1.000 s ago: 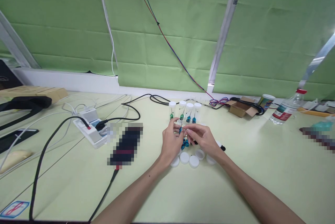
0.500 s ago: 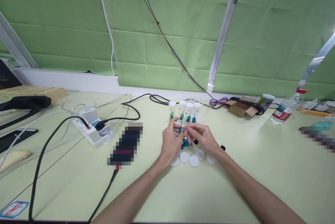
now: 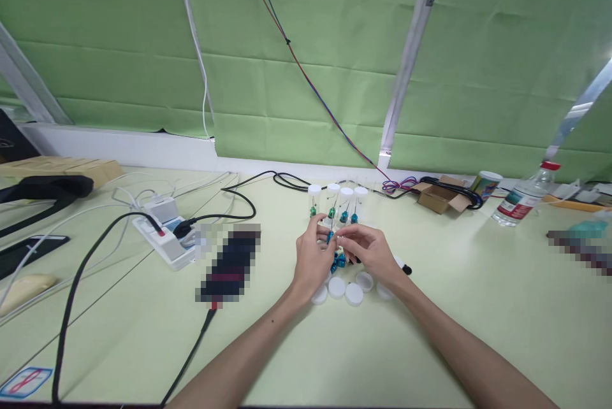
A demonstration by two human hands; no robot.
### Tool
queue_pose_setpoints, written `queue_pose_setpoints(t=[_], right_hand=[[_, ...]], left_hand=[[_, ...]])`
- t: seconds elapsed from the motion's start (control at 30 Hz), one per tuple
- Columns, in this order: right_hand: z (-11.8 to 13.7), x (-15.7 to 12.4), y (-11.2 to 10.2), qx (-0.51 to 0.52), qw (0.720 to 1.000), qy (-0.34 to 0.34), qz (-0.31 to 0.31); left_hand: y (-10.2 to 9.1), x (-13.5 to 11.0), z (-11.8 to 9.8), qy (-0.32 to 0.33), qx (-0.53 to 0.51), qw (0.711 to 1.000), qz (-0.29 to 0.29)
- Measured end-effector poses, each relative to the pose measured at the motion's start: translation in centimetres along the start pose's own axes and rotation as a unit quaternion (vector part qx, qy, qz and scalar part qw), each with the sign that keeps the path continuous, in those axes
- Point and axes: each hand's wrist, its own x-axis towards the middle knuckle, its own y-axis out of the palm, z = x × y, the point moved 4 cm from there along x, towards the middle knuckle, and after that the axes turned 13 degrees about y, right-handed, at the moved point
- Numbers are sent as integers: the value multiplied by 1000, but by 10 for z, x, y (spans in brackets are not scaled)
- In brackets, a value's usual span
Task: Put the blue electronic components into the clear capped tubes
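Both hands meet over the pale green table [image 3: 430,345]. My left hand [image 3: 312,259] pinches a small blue bead-like piece [image 3: 329,237] between thumb and fingertips. My right hand [image 3: 370,251] has its fingers pressed together at the same piece, and what they grip is too small to make out. More blue pieces [image 3: 340,261] lie under the hands. Behind them stand several clear vials with white caps [image 3: 336,204], holding green or blue pieces. Loose white caps [image 3: 345,289] lie in front of my wrists.
A white power strip [image 3: 165,237] with black and white cables lies at the left, next to a dark blurred device [image 3: 230,264]. An open cardboard box [image 3: 440,197], a cup [image 3: 486,185] and a water bottle [image 3: 523,197] stand at the back right. A green curtain hangs behind.
Almost nothing has changed: both hands stay together at the blue piece, with only slight finger shifts.
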Motion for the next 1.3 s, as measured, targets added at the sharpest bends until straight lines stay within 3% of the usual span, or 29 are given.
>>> queue_pose_setpoints(t=[0.67,1.3], right_hand=[[-1,-1,-2,-52,996,-33,-57],[0,-2,-2,-50,997,-22,-59]], left_hand=[[1,0,-4,5,16,1000,5],[2,0,-2,18,13,1000,-1]])
